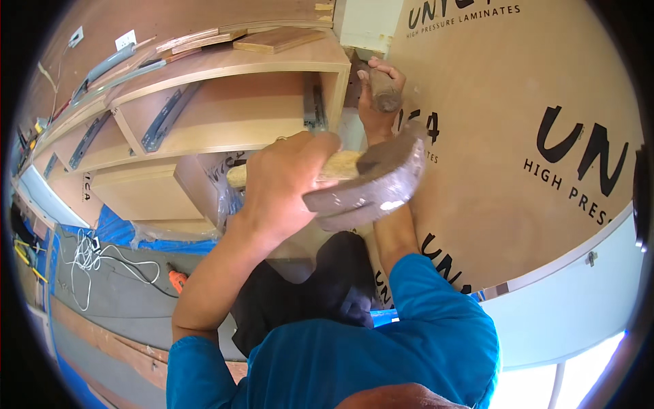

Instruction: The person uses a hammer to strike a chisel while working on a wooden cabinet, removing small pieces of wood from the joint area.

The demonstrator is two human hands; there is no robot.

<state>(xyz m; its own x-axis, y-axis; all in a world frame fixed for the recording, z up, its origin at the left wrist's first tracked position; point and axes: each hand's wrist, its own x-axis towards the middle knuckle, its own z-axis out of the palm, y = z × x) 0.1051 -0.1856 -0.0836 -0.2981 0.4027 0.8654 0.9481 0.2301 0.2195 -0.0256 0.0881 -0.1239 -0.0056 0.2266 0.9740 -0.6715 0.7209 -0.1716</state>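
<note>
My left hand [279,184] is closed on the short pale wooden handle [338,165] of a claw hammer, whose worn steel head [371,191] is raised toward the camera and hides part of my right forearm. Farther forward, my right hand [371,112] grips a worn cylindrical object [387,99] with its round end facing up, beside a narrow dark gap at the corner between the wooden cabinet [255,109] and a large printed board [518,82]. What the lower end of that object touches is hidden.
Metal drawer runners [163,119] line the cabinet; wood offcuts [276,39] and a grey tube [109,63] lie on top. At lower left are tangled white cables [85,266], an orange power tool [177,279] and blue sheeting [122,225]. A pale curved edge [558,300] borders the board.
</note>
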